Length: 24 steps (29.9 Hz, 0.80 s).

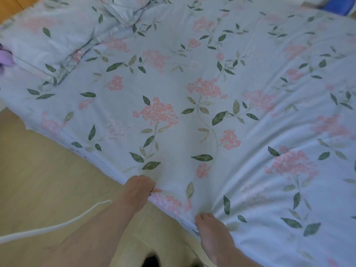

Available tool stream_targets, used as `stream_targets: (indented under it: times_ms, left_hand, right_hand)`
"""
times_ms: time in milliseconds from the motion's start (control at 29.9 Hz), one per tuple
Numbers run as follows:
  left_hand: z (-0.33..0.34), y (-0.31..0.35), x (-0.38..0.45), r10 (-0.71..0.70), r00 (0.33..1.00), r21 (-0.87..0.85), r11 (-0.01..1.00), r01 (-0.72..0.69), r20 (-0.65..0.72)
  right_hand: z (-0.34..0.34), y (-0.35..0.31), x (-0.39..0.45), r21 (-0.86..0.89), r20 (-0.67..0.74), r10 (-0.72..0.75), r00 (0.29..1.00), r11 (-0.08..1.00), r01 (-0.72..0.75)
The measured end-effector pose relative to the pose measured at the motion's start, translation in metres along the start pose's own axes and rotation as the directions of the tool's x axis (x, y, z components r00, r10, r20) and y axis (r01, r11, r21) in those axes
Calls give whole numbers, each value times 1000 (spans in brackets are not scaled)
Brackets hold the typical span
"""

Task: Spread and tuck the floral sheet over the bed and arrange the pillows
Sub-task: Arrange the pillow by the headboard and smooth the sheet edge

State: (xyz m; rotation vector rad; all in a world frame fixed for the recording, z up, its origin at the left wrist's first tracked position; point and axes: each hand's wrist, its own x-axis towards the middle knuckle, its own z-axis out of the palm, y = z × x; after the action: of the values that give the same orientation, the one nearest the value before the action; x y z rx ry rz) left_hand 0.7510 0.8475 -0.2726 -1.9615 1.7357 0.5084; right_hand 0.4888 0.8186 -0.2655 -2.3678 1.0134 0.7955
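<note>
L hand point(141, 186) pinching near edge of floral sheet point(192, 105), R hand point(210, 226) just beside, fingers curled gripping same edge, pillows point(48, 41) far up-left of L hand, white cord point(57, 226) over floor point(38, 170) left of L forearm, purple item point(5, 56) by pillows

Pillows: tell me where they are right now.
In the head view the pillows lie at the upper left on the sheet, far from both hands gripping its near edge.

A pale wooden floor point(48, 170) lies beside the bed, with a white cord point(57, 226) curving across it. A purple cloth point(5, 56) shows at the left edge, a blue object point(336, 7) at top right
</note>
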Motion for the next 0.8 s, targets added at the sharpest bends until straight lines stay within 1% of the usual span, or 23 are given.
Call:
stream_targets:
  times_ms: [33, 100, 167, 234, 301, 334, 368, 401, 468, 535, 568, 668, 702, 735, 802]
  left_hand:
    - [1, 6, 2, -20, 999, 32, 999, 19, 34]
    - [1, 18, 9, -73, 996, 74, 995, 69, 57]
    - [-3, 29, 16, -109, 993, 61, 992, 106, 48]
    - [-8, 44, 17, -107, 992, 21, 994, 106, 65]
    - [-18, 63, 15, -69, 993, -64, 995, 75, 93]
    - [-25, 74, 15, -31, 997, -130, 991, 40, 71]
    - [-30, 98, 15, 38, 998, -199, 980, -28, 45]
    - [-33, 108, 13, 80, 997, -275, 959, -73, 14]
    - [-34, 154, 13, 193, 981, -325, 927, -188, -18]
    - [-32, 183, 12, 238, 971, -283, 930, -235, -23]
    - [-29, 204, 13, 237, 971, -255, 937, -240, -43]
    - [-27, 236, 18, 195, 977, -162, 965, -207, -88]
    - [-26, 248, 19, 179, 981, -129, 974, -188, -77]
    - [-27, 246, 23, 169, 983, -109, 978, -176, -74]
    - [-28, 266, 21, 147, 987, -42, 988, -150, -69]
  right_hand:
    - [2, -3, 3, -15, -1, -6, 1000, 1000, 6]
    - [4, -2, 9, -23, 6, -2, 1000, 1000, 2]
    - [7, 9, 12, -1, 6, 17, 1000, 1000, -17]
    - [12, 29, 3, 46, -22, 66, 998, 997, -65]
    - [18, 59, -16, 145, -94, 161, 982, 979, -147]
    - [19, 78, -26, 165, -124, 214, 969, 967, -192]
    - [24, 103, -47, 165, -147, 287, 947, 951, -263]
    - [26, 119, -52, 140, -171, 316, 933, 945, -294]
    - [39, 159, -80, 73, -146, 384, 912, 923, -377]
    - [48, 180, -90, 10, -132, 408, 903, 912, -411]
    - [53, 191, -96, -3, -133, 420, 898, 906, -424]
    - [61, 210, -95, -12, -186, 373, 909, 924, -382]
    - [65, 215, -95, 8, -195, 350, 916, 935, -356]
    - [65, 215, -87, -2, -194, 335, 922, 940, -342]
    - [75, 227, -93, -21, -187, 307, 933, 948, -317]
